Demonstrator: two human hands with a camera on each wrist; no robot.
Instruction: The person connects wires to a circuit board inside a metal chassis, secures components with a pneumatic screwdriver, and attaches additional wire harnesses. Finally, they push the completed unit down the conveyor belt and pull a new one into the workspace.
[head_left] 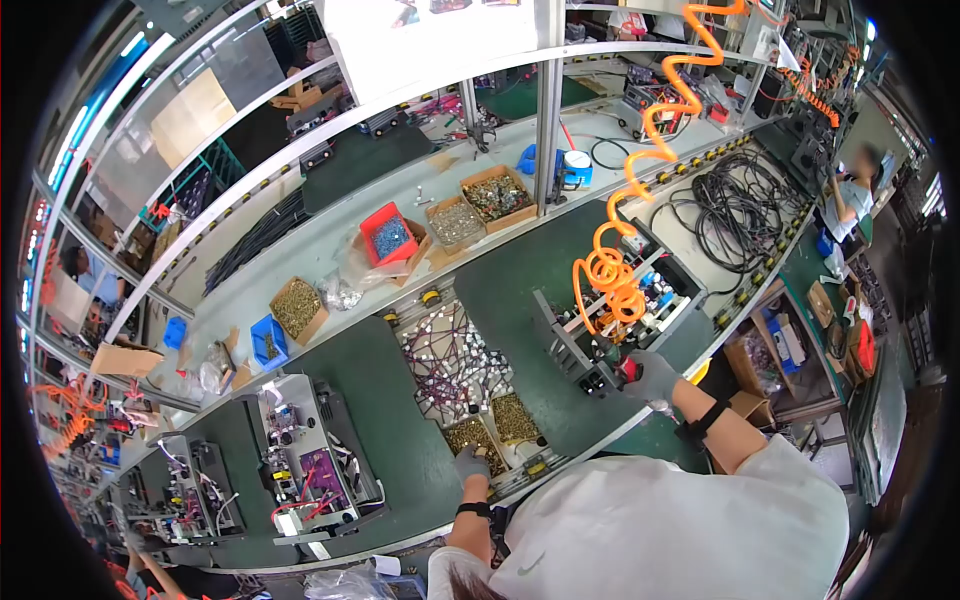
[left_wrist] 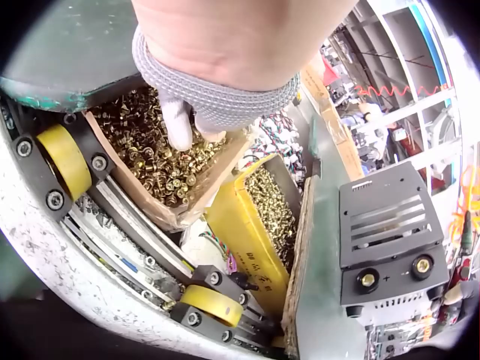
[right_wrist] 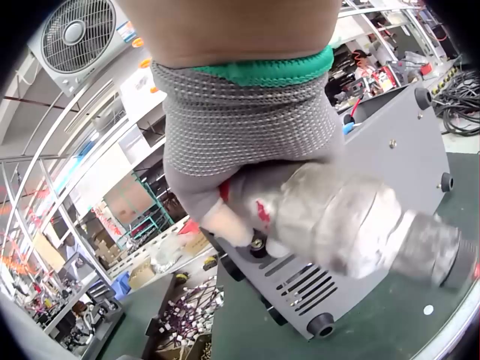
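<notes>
My gloved left hand [head_left: 472, 463] reaches down into a cardboard box of brass screws [left_wrist: 150, 142]. In the left wrist view its fingers [left_wrist: 177, 127] extend among the screws, fingertips partly hidden. My gloved right hand [head_left: 655, 378] grips a tape-wrapped power screwdriver [right_wrist: 337, 217], held sideways beside a grey slotted machine housing [right_wrist: 390, 165]. Thumb and fingertips are right at a black terminal with a brass centre [right_wrist: 258, 244] on the housing. The same machine's front panel [left_wrist: 390, 232], with two brass terminals, shows in the left wrist view.
A yellow box of smaller brass screws [left_wrist: 255, 217] stands beside the cardboard box. Wire harnesses [head_left: 455, 365] lie behind them. An orange coiled hose [head_left: 610, 285] hangs over the machine. Another open machine [head_left: 315, 460] stands left; black cables [head_left: 730, 215] lie at the back right.
</notes>
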